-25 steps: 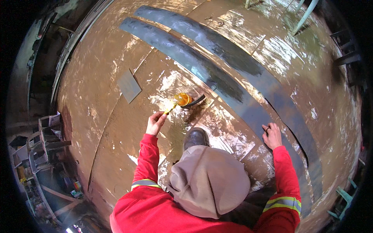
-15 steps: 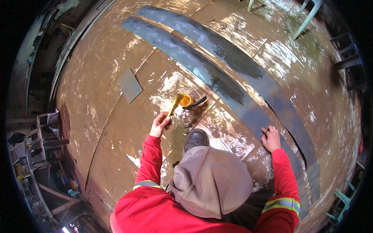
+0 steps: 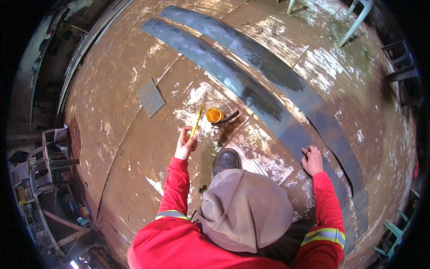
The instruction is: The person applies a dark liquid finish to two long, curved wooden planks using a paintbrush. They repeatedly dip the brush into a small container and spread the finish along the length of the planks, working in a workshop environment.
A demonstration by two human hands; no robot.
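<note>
Yellow stick (image 3: pixel 196 120) slim, gripped by left hand (image 3: pixel 185 143); round orange pot (image 3: pixel 214 115) beside.

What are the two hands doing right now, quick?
Left hand: closed around a thin yellow stick.
Right hand: open, fingers spread flat on the dark metal strip, holding nothing.

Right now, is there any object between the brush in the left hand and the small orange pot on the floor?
Nothing visible does. The left hand holds the yellow brush upright beside the orange pot, with only bare stained floor between them. The dark curved piece lies on the pot's far side. The right hand rests on a grey strip.
</note>
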